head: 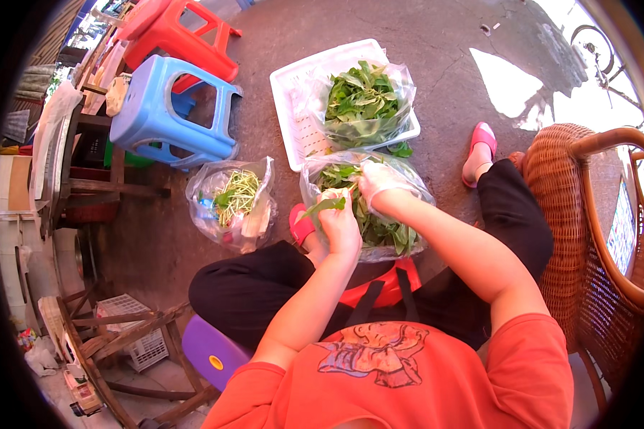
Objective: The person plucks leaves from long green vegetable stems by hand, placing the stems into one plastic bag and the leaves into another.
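Observation:
My left hand (339,220) is closed on a leafy green sprig (324,206), above the left part of an open plastic bag of leafy greens (389,230). My right hand (383,185), in a thin clear glove, is over the same bag with its fingertips at a stem beside the left hand; its grip is partly hidden. Beyond it, a second clear bag of leafy greens (362,102) rests in a white plastic basket (300,139). To the left, a clear bag (198,187) holds cut green stems (239,198) and scraps.
A blue plastic stool (145,107) and a red one (209,59) stand at the upper left. A wicker chair (555,214) is close on the right. Wooden frames (134,327) stand at the lower left, near a purple stool (209,348).

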Available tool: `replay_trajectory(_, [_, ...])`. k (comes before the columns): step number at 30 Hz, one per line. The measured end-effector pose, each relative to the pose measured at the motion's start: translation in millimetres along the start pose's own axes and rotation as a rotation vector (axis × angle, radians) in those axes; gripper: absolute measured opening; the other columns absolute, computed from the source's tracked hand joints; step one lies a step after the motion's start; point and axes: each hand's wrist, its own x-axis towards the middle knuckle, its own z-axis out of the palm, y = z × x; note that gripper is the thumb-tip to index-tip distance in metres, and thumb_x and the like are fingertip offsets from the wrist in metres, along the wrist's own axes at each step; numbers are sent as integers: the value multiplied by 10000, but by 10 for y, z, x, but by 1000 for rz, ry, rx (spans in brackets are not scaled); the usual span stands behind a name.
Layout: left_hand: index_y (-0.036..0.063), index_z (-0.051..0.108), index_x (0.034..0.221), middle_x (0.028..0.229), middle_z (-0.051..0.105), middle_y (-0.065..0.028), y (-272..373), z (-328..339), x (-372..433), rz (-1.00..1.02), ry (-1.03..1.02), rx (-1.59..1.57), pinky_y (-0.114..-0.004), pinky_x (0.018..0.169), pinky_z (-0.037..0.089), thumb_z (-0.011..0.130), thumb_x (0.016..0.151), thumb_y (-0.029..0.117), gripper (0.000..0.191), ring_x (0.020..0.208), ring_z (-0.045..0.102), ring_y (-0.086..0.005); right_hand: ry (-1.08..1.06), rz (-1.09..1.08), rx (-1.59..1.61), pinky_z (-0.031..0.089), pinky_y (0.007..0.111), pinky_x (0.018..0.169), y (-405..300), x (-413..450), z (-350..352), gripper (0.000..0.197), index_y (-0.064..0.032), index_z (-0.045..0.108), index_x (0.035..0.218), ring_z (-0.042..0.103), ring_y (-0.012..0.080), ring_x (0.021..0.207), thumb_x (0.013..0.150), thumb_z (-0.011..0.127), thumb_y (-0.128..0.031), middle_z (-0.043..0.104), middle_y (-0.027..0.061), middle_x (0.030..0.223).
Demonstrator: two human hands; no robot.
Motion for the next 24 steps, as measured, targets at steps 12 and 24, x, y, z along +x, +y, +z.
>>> replay_trajectory(12, [21,467,872,795,525,-60,739,-332,574,269,150,-38,-268,782,431,519,906,116,113,745,527,-138,223,-176,-171,479,412,686,524,228,55,219,-29,601,887,617,312,738,870,440,-177,632,170,800])
replay_trajectory(24, [29,563,1033,844,573,-25,827,-1151,1153,-172,543,46,-249,681,432,621,840,230,284,759,554,-135,-391,-72,1409,480,311,706,190,-71,-535,166,-57,566,897,585,190,838,750,597,-129,569,77,870])
